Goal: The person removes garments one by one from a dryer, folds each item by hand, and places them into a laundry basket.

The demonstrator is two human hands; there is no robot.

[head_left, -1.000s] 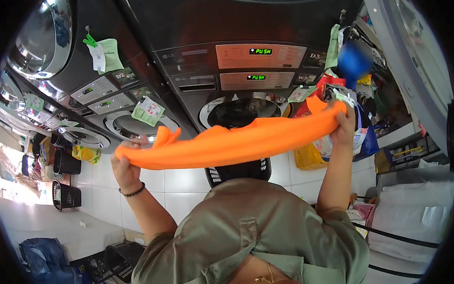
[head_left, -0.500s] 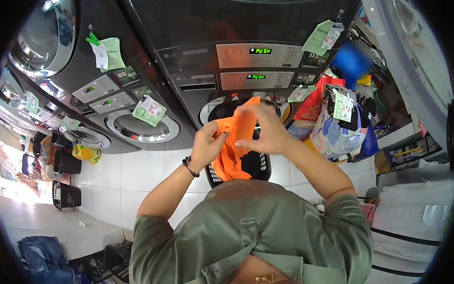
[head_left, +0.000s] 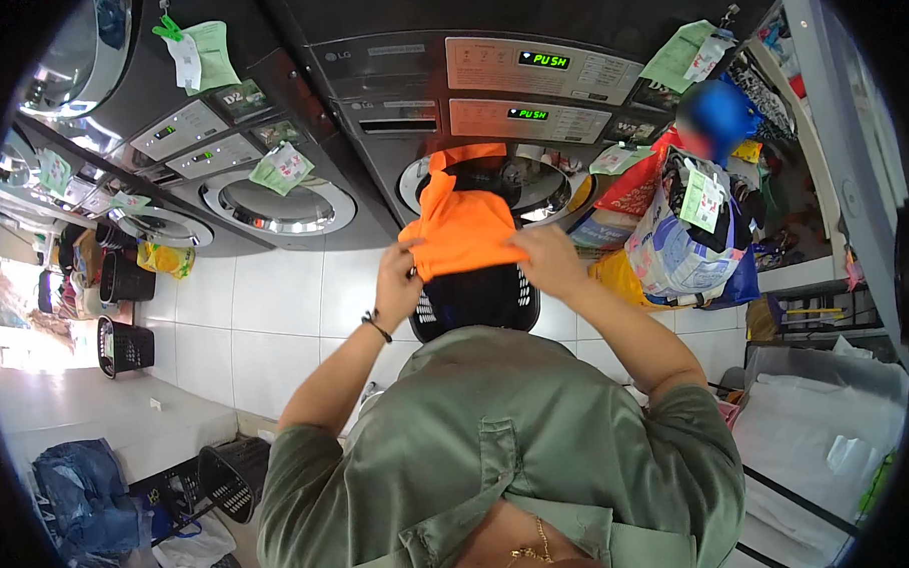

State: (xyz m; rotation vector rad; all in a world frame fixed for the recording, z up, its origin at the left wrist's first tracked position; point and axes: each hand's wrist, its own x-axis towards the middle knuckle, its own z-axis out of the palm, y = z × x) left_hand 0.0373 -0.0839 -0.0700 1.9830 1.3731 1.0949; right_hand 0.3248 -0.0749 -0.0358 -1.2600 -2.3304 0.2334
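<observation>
An orange garment [head_left: 465, 229] is stretched between my two hands in front of my chest; its exact kind does not show. My left hand [head_left: 398, 281] pinches its left corner, and a dark bracelet circles that wrist. On the other side, my right hand [head_left: 554, 261] grips the right corner. The far part of the cloth bunches up and flies out toward the front-load washer door [head_left: 546, 186]. Below the garment stands a black laundry basket [head_left: 426, 315], with dark cloth [head_left: 480, 295] inside it.
Stacked machines with lit panels [head_left: 544, 113] rise ahead. At right are a full patterned laundry bag [head_left: 674, 251], a red bag [head_left: 622, 213] and a person in blue [head_left: 719, 125]. Black baskets [head_left: 126, 346] line the left; folded jeans [head_left: 82, 497] lie on a lower-left surface.
The orange garment has gone from hanging bunched over the basket to being spread and flung forward. My right hand has lowered and now holds its right corner. The view has shifted slightly.
</observation>
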